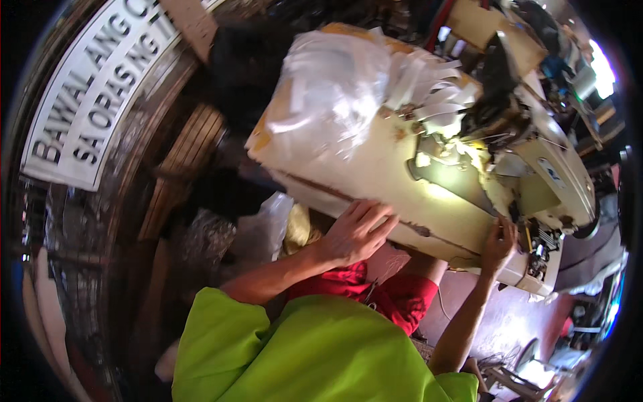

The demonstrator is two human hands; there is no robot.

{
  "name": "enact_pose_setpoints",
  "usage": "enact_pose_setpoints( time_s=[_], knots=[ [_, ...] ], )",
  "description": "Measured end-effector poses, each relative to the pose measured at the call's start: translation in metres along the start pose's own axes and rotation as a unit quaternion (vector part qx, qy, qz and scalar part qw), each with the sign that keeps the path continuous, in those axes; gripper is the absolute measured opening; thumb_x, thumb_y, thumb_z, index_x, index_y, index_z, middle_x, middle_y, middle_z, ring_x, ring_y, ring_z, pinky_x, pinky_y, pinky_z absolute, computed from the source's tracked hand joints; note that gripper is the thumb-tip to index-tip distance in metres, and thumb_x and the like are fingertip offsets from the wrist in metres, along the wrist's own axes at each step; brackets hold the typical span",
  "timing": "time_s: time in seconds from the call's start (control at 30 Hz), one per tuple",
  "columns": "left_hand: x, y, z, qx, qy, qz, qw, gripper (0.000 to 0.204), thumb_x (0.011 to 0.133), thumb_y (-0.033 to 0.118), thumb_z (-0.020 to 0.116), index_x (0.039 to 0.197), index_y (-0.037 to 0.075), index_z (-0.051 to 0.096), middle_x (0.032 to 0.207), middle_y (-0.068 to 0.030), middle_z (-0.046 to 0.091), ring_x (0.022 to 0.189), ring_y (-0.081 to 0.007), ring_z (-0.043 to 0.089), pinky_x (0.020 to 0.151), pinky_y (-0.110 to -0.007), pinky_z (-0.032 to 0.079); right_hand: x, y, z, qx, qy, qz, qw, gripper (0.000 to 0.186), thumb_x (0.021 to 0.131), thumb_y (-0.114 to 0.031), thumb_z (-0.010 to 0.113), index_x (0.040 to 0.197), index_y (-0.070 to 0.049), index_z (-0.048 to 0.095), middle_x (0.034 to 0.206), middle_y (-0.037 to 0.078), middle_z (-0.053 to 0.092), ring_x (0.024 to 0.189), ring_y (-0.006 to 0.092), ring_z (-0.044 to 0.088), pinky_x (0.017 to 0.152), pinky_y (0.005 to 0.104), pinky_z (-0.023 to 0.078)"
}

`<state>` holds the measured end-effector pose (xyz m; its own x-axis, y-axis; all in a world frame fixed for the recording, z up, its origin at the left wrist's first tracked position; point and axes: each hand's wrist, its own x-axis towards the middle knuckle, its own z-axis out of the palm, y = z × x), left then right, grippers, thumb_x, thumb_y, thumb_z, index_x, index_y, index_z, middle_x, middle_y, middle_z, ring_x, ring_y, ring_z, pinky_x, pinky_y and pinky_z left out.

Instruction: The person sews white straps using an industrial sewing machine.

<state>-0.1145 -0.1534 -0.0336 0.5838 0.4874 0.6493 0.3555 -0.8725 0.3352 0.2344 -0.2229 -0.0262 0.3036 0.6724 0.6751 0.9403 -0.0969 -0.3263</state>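
Observation:
My left hand rests at the front edge of a worn cream sewing table, its fingers bent and slightly apart with nothing seen in them. At the right end of the table, my right hand has its fingers drawn together beside the base of the sewing machine. Whatever they may hold is hidden or too small to name. A lamp lights the needle area, where a dark flat plate lies on the tabletop. Just behind it are loose white strips.
A heap of clear plastic wrapping covers the table's far left. More clear plastic bags sit below its left edge. A white lettered sign stands at the left. Metal parts show beside the machine's right end.

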Motion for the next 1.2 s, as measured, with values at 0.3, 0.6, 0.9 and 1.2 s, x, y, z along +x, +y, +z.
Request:
enact_pose_setpoints(
  time_s=[0.3, 0.6, 0.9, 1.2],
  knots=[
    [-0.31, -0.093, -0.092, 0.213, -0.12, -0.5, 0.831, 0.022, 0.073, 0.001, 0.064, 0.095, 0.003, 0.067, 0.098, -0.0175, 0.06, 0.097, -0.0363, 0.057, 0.083, -0.047, 0.047, -0.005, 0.026, 0.004, -0.055, -0.061, -0.006, 0.997, 0.019, 0.094, -0.012, 0.06, 0.108, -0.004, 0.069, 0.096, 0.012, 0.067, 0.084, 0.0259, 0.063, 0.071, 0.0341, 0.049],
    [-0.439, -0.199, -0.12, 0.245, -0.059, -0.582, 0.773, 0.027, 0.072, 0.001, 0.063, 0.097, 0.003, 0.068, 0.101, -0.0209, 0.062, 0.098, -0.0398, 0.058, 0.087, -0.048, 0.046, -0.01, 0.042, 0.01, -0.054, -0.049, 0.024, 0.997, 0.02, 0.094, -0.014, 0.06, 0.107, -0.002, 0.069, 0.091, 0.011, 0.065, 0.077, 0.0232, 0.059, 0.067, 0.0332, 0.047],
    [-0.443, -0.233, -0.108, 0.281, -0.185, -0.639, 0.692, 0.031, 0.08, 0.008, 0.061, 0.11, 0.006, 0.067, 0.113, -0.0169, 0.062, 0.105, -0.037, 0.058, 0.091, -0.049, 0.047, -0.004, -0.1, 0.026, 0.095, -0.12, -0.002, 0.988, 0.024, 0.083, 0.003, 0.064, 0.105, -0.003, 0.068, 0.1, 0.012, 0.066, 0.082, 0.0236, 0.065, 0.072, 0.0312, 0.054],
    [-0.524, -0.237, -0.121, 0.295, -0.055, -0.498, 0.813, 0.023, 0.08, 0.001, 0.057, 0.102, 0.0, 0.067, 0.115, -0.0211, 0.058, 0.101, -0.0391, 0.058, 0.086, -0.044, 0.048, 0.025, -0.285, 0.115, 0.21, -0.181, -0.313, 0.908, 0.038, 0.076, 0.002, 0.061, 0.114, 0.002, 0.06, 0.114, 0.017, 0.06, 0.094, 0.0306, 0.064, 0.082, 0.0394, 0.057]
  ],
)
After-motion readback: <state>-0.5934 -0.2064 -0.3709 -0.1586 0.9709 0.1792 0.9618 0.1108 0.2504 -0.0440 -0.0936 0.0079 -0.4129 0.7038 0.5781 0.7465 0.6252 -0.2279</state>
